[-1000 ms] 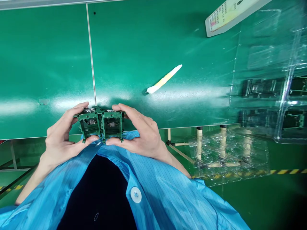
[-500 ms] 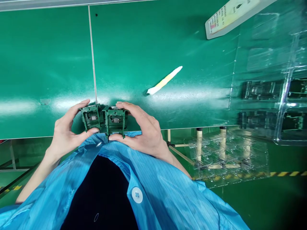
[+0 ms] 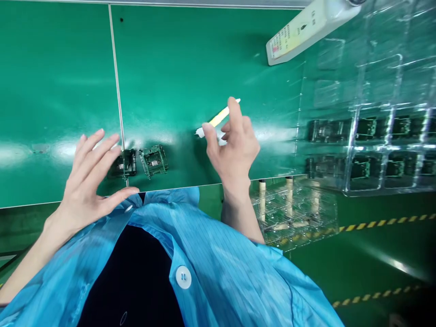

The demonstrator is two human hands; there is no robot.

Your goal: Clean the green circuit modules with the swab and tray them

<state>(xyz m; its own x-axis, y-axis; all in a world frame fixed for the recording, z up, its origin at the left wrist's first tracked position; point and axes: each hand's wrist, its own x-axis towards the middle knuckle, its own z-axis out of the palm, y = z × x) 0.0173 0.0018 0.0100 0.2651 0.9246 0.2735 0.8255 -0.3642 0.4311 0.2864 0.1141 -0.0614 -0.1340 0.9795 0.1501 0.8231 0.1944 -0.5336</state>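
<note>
Two small dark green frame-like parts with circuit boards and metal pieces inside lie by the table's front edge: a left part [image 3: 126,163] and a right part [image 3: 153,161]. Beside the left one, my left hand [image 3: 90,177] has its fingers spread and partly covers that part. My right hand [image 3: 235,141] hovers over a slim white stick with a yellow middle [image 3: 218,119]. Its thumb and forefinger are apart, near the stick's two ends, and the other fingers are curled. Whether any finger touches the stick is hard to see.
A white labelled bottle [image 3: 299,32] stands at the back right. Clear plastic trays [image 3: 347,177] with several dark green parts in their compartments line the right side. More clear trays [image 3: 299,209] sit below table level. A pale seam [image 3: 116,81] crosses the green table [image 3: 177,59].
Both hands have let go of the two green parts, which now rest on the table. My right hand has moved right to the white stick; my left hand has opened. The view has shifted right.
</note>
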